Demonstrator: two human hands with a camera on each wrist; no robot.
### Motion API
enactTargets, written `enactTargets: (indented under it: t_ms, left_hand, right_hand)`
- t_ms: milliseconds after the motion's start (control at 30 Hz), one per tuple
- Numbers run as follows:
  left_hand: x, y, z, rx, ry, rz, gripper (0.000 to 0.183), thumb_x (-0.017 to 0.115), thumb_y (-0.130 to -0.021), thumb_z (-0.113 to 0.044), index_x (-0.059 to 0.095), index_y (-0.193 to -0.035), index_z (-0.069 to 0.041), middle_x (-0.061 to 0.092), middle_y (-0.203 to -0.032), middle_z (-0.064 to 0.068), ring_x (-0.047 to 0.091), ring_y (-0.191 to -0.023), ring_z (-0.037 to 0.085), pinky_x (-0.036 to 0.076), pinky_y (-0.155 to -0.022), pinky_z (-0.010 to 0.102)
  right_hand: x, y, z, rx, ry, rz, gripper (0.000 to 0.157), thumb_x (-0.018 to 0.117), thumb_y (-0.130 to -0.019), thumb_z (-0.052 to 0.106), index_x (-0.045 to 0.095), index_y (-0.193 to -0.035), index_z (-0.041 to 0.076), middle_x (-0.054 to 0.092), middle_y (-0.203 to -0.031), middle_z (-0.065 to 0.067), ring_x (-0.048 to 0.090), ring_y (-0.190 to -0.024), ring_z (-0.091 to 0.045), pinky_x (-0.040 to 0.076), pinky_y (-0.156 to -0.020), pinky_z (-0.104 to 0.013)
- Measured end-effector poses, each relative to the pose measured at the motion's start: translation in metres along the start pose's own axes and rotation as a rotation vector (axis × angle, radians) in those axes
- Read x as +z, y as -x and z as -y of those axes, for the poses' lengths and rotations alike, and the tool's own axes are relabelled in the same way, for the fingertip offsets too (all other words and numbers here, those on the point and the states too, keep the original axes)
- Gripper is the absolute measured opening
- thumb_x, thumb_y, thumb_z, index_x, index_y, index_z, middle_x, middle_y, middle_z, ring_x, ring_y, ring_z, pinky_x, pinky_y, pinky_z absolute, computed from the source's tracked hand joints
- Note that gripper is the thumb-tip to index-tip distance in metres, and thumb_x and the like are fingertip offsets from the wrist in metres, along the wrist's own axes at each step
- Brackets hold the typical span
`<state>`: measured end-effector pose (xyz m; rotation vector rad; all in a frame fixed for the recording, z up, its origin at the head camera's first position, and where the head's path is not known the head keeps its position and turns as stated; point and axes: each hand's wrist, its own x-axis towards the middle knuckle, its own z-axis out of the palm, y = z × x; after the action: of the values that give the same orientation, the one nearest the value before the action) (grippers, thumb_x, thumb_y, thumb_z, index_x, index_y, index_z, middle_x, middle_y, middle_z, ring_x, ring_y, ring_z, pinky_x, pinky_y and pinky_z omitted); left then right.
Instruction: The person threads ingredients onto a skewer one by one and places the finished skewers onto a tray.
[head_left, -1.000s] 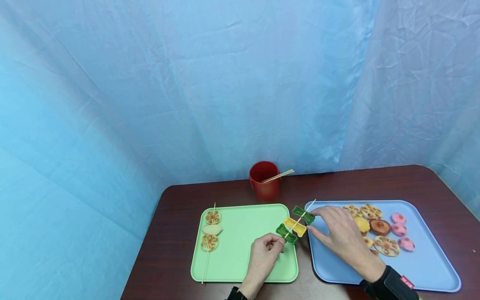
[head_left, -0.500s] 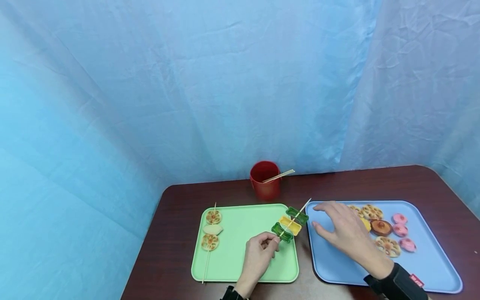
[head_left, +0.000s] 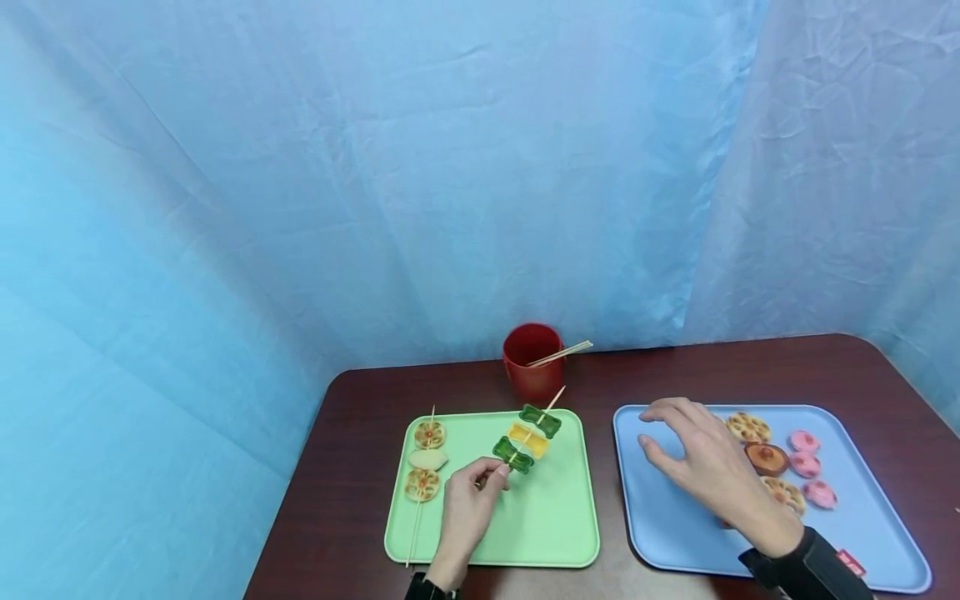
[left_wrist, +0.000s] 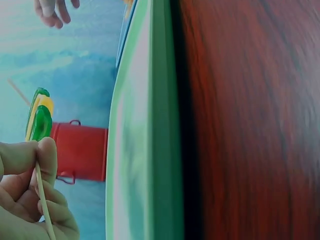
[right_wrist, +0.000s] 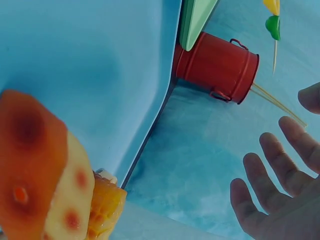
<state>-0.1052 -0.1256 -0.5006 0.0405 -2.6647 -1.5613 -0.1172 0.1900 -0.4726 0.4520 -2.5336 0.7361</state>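
Note:
In the head view my left hand [head_left: 468, 504] pinches the lower part of a wooden skewer [head_left: 557, 398] just below its food pieces, over the green tray [head_left: 555, 533]. Threaded on it are a green pepper-like piece [head_left: 513, 455], a yellow piece [head_left: 528, 439] and another green piece [head_left: 540, 421]. The skewer tilts up and to the right. In the left wrist view its bare end runs down past my curled fingers [left_wrist: 47, 155]. My right hand [head_left: 708, 467] hovers over the blue tray [head_left: 660, 533], fingers spread and holding nothing, hiding some of the food there.
Another skewer [head_left: 414, 533], with two lotus root slices and a pale piece, lies on the green tray's left side. A red bucket [head_left: 534, 379] with thin sticks stands behind. The blue tray bears lotus slices [head_left: 748, 427], a brown mushroom-like piece [head_left: 767, 458] and several pink pieces [head_left: 805, 464].
My right hand has let go of the skewer's upper green piece and drawn back right, fingers opening. My left hand has carried the skewer leftward over the green tray.

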Motion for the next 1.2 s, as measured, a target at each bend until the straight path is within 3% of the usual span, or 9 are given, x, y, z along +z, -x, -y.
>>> enactTargets:
  t_ms: [333,600,1067,1200]
  left_hand:
    - [-0.019,-0.002,0.016,0.044,-0.111,-0.081,0.013,0.073,-0.084,-0.026,0.077,-0.088,-0.015,0.068,-0.078,-0.008,0.057,-0.066,0.004,0.047,-0.059,0.023]
    - [-0.032,0.001,0.025,0.065,-0.233,-0.112,0.005,0.076,-0.081,-0.021,0.078,-0.081,-0.016,0.068,-0.071,-0.011,0.058,-0.061,0.001,0.046,-0.054,0.022]
    - [-0.047,-0.001,0.033,0.038,-0.425,-0.079,0.008,0.074,-0.08,-0.021,0.077,-0.08,-0.014,0.062,-0.061,-0.012,0.052,-0.051,0.001,0.044,-0.052,0.025]
    - [-0.049,-0.002,0.038,0.04,-0.451,-0.041,0.008,0.073,-0.081,-0.02,0.077,-0.08,-0.012,0.058,-0.054,-0.013,0.05,-0.047,0.0,0.044,-0.055,0.026]
  right_hand:
    - [-0.001,-0.001,0.001,0.006,-0.004,-0.002,0.026,0.076,-0.078,0.025,0.069,-0.099,0.012,0.06,-0.107,-0.003,0.055,-0.099,-0.023,0.047,-0.08,-0.049]
    - [-0.001,0.0,0.0,0.003,-0.006,-0.009,0.025,0.076,-0.078,0.024,0.07,-0.099,0.011,0.06,-0.107,-0.003,0.056,-0.098,-0.022,0.049,-0.078,-0.048]
    - [0.0,0.0,0.0,-0.027,-0.012,-0.031,0.019,0.074,-0.08,0.022,0.07,-0.096,0.015,0.061,-0.104,0.001,0.058,-0.094,-0.018,0.051,-0.071,-0.044]
    - [-0.002,0.001,0.0,-0.019,-0.022,-0.026,0.018,0.074,-0.081,0.02,0.069,-0.097,0.016,0.062,-0.103,0.002,0.059,-0.093,-0.018,0.051,-0.072,-0.043]
